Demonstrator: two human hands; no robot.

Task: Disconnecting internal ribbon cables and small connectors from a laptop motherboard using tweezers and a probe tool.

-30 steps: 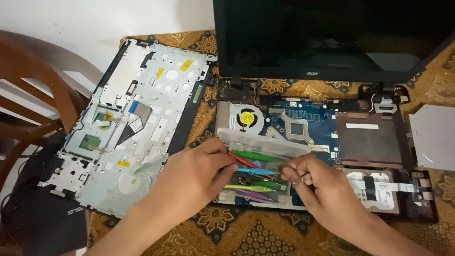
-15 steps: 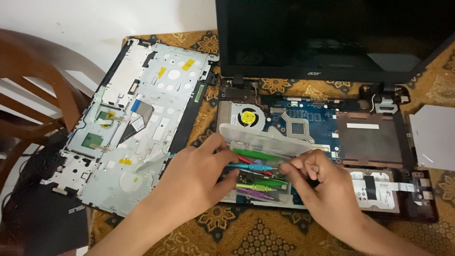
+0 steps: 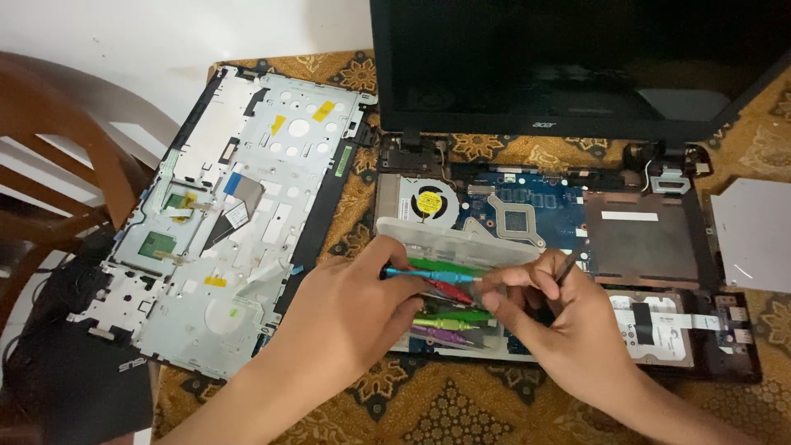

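Note:
My left hand [image 3: 346, 317] grips the handle end of a slim blue screwdriver [image 3: 432, 274]. The thumb and forefinger of my right hand [image 3: 564, 325] pinch its metal tip, and a thin dark tool [image 3: 567, 267] sticks up between that hand's fingers. Both hands hover over a clear plastic case [image 3: 461, 243] holding green, red and purple screwdrivers. The case lies on an opened laptop base [image 3: 643, 239] whose blue motherboard [image 3: 544, 202] and fan [image 3: 427, 203] are exposed.
The removed keyboard cover [image 3: 239, 222] lies upside down at the left. Behind the base stands the dark laptop screen [image 3: 577, 66]. A grey optical drive [image 3: 754, 235] sits at the right and a wooden chair [image 3: 58, 156] at the far left. A patterned cloth [image 3: 445, 412] covers the table.
The blue screwdriver has come up out of the case and now spans between both hands. My right fingers have moved left onto its tip.

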